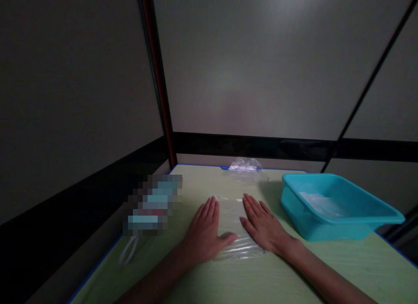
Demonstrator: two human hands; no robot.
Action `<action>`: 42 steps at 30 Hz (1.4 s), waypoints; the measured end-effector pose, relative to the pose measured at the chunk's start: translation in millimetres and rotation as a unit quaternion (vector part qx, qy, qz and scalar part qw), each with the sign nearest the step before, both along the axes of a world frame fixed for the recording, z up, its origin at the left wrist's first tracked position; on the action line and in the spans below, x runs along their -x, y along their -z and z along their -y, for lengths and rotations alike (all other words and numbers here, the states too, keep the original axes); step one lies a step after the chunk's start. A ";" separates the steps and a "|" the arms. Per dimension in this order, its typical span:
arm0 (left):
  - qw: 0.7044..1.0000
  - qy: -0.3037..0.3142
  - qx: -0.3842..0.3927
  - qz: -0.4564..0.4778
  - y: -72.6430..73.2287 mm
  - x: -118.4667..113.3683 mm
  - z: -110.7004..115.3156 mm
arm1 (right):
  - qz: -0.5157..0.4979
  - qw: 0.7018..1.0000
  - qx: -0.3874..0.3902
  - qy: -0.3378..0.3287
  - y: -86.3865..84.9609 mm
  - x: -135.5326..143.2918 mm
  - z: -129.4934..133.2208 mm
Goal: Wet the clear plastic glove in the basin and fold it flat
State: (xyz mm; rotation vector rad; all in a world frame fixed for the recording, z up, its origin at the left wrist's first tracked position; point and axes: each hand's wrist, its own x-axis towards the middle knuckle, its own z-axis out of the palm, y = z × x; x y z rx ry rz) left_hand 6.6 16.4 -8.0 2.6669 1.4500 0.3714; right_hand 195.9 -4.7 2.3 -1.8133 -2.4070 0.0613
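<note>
A clear plastic bag lies flat on the table between my hands, with creases showing along its near part. My left hand rests palm down over its left side, fingers stretched forward and thumb pointing inward across the plastic. On the right side of the plastic, my right hand also lies flat, its fingers extended and the thumb apart. Parts of the bag under both palms are hidden.
A turquoise plastic basin stands at the right with whitish, see-through material inside. Crumpled clear plastic lies at the far edge of the light green table. A blurred-out item with a white strap is at the left.
</note>
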 end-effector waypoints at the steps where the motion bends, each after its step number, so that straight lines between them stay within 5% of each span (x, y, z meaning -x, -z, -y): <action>1: 1.000 -0.003 0.003 0.009 0.7 0.5 -0.5 | -0.002 1.000 0.002 0.000 -0.2 0.3 -0.1; 6: 0.982 -0.044 0.066 0.172 -3.0 6.2 -4.2 | -0.056 0.998 0.017 -0.003 -0.7 -3.9 -1.0; 9: 0.916 -0.070 0.116 0.378 -12.3 10.4 -7.6 | -0.195 0.981 0.004 0.006 -4.9 -9.3 -0.5; 12: 0.829 -0.033 0.174 0.530 -20.5 10.4 -11.3 | -0.401 0.916 -0.015 -0.016 -11.1 -9.9 -0.2; 15: 0.788 0.032 0.259 0.557 -22.6 4.3 -12.7 | -0.554 0.828 0.038 -0.079 -12.8 -3.5 -1.0; 17: 0.787 0.059 0.309 0.531 -21.3 -1.3 -12.0 | -0.605 0.784 0.093 -0.103 -10.7 1.7 -1.8; 20: 0.787 0.050 0.351 0.505 -18.5 -7.6 -11.7 | -0.626 0.759 0.146 -0.109 -6.8 6.1 -2.9; 37: 0.750 -0.060 0.403 0.521 -12.5 13.0 -25.2 | -0.618 0.761 0.182 -0.073 -10.0 -16.8 -3.6; 42: 0.755 -0.042 0.383 0.531 -12.0 17.2 -24.6 | -0.643 0.749 0.149 -0.059 -2.3 -21.5 -4.7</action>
